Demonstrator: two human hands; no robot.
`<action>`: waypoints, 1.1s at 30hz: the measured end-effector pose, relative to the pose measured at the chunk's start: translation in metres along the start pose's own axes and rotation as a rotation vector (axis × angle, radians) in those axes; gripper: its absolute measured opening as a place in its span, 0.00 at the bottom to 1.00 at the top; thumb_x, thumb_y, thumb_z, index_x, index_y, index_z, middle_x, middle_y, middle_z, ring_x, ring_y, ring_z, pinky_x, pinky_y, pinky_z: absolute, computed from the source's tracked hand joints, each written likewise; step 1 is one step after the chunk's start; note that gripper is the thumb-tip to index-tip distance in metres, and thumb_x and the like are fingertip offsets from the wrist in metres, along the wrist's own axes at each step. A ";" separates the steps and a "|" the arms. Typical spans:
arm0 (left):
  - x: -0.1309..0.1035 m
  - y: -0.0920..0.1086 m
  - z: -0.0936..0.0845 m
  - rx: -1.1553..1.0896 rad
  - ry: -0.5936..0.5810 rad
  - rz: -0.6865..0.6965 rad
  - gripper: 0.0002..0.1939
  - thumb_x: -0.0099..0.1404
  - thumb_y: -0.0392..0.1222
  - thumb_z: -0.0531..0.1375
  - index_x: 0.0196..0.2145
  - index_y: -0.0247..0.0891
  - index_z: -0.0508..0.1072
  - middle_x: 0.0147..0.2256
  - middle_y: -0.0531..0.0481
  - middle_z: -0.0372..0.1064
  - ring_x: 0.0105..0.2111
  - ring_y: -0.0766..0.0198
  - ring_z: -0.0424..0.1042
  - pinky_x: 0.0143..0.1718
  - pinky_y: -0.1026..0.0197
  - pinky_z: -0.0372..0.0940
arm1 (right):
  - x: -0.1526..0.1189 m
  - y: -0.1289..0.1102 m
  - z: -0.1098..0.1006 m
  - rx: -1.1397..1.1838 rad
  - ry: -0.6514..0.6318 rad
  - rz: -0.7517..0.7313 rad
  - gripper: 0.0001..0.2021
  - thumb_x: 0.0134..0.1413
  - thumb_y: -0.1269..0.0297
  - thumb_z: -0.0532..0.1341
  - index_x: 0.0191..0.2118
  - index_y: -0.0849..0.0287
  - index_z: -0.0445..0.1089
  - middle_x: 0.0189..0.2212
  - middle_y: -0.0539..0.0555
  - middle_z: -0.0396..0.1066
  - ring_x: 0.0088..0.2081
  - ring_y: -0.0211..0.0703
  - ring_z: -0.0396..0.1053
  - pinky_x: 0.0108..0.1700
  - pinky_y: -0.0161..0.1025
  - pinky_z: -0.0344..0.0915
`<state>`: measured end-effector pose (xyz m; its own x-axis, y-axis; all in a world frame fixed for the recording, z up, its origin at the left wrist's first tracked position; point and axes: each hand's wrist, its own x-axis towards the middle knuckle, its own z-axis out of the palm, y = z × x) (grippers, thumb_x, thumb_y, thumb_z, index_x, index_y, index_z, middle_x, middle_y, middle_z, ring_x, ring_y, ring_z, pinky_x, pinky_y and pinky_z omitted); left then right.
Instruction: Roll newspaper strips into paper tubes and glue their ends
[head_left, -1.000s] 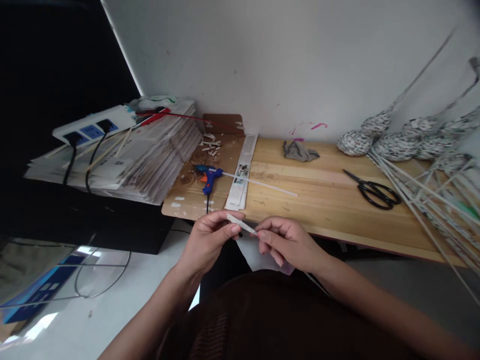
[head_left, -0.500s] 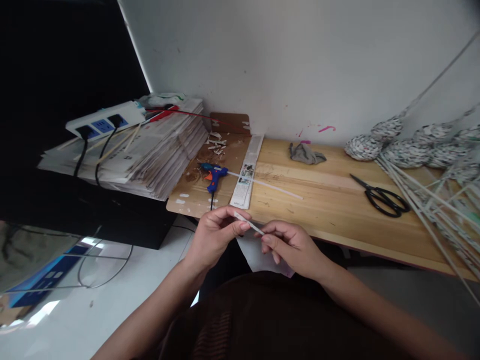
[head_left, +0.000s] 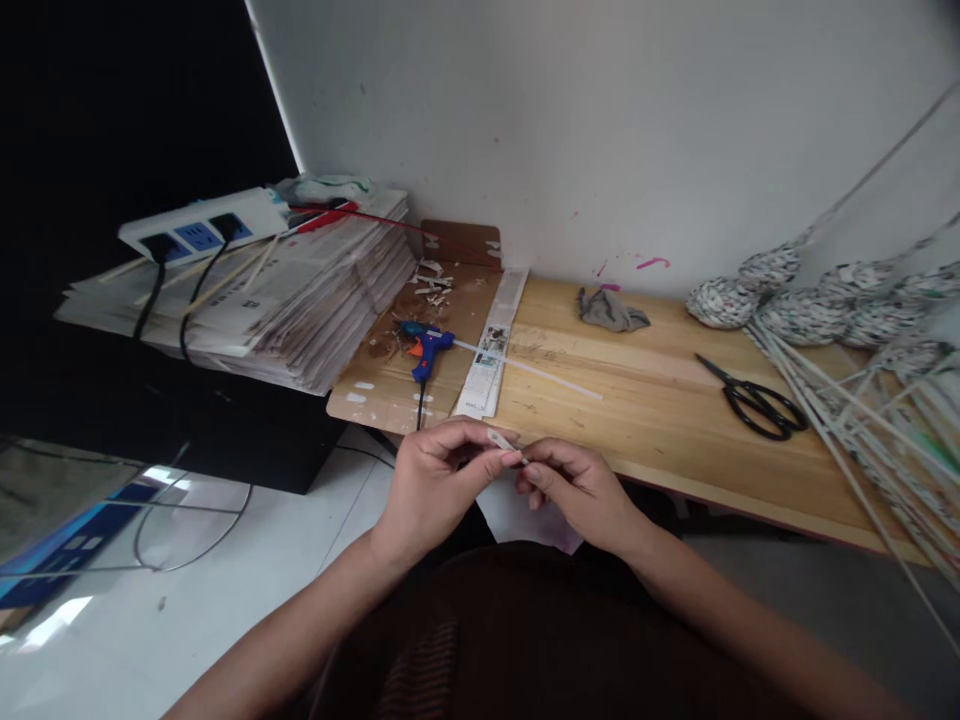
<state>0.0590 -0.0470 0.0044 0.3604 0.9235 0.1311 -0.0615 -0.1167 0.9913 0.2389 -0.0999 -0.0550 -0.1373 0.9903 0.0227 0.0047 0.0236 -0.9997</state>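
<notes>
Close to the table's front edge, my left hand [head_left: 442,475] pinches a thin whitish paper strip [head_left: 501,440] between thumb and fingers. My right hand [head_left: 574,490] is pinched at the strip's other end, with the thumb against the index finger. The two hands nearly touch, and most of the strip is hidden by the fingers. Beyond my hands, a blue glue gun [head_left: 429,350] with a long white glue stick [head_left: 540,375] in its back lies on a brown board [head_left: 382,395]. The glue stick crosses a stack of folded newspaper strips [head_left: 480,385].
On the wooden table [head_left: 637,400] lie black-handled scissors [head_left: 757,400], a crumpled grey cloth [head_left: 611,310] and paper scraps [head_left: 433,285]. Woven paper balls [head_left: 806,315] and long paper rods [head_left: 862,440] take up the right. At left, a power strip [head_left: 202,230] rests on a newspaper pile [head_left: 315,320].
My left hand has moved along the strip toward my right hand, so they are closer together and less of the strip shows. The view has shifted slightly.
</notes>
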 end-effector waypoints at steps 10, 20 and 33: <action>-0.005 -0.007 -0.004 0.199 -0.018 0.121 0.03 0.57 0.38 0.69 0.32 0.42 0.81 0.35 0.47 0.79 0.35 0.60 0.77 0.37 0.58 0.72 | 0.002 0.005 0.000 -0.009 -0.006 -0.059 0.08 0.63 0.60 0.60 0.40 0.58 0.73 0.31 0.51 0.71 0.31 0.35 0.69 0.35 0.37 0.69; 0.002 -0.018 -0.017 0.054 0.050 -0.018 0.04 0.54 0.40 0.70 0.30 0.43 0.81 0.35 0.50 0.79 0.33 0.63 0.76 0.37 0.64 0.71 | -0.011 -0.007 -0.004 -0.187 0.054 0.010 0.12 0.63 0.59 0.58 0.41 0.61 0.75 0.29 0.52 0.73 0.27 0.34 0.67 0.32 0.33 0.65; 0.049 -0.053 -0.009 -0.102 -0.106 -0.327 0.30 0.51 0.52 0.71 0.52 0.47 0.74 0.43 0.48 0.77 0.38 0.61 0.75 0.32 0.67 0.70 | -0.123 -0.040 -0.116 -1.025 0.766 0.080 0.14 0.64 0.61 0.54 0.46 0.56 0.76 0.43 0.56 0.78 0.44 0.47 0.75 0.46 0.40 0.66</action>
<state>0.0714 0.0082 -0.0421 0.4708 0.8622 -0.1866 -0.0172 0.2205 0.9752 0.3704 -0.2072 -0.0165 0.4992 0.8116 0.3034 0.7907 -0.2833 -0.5428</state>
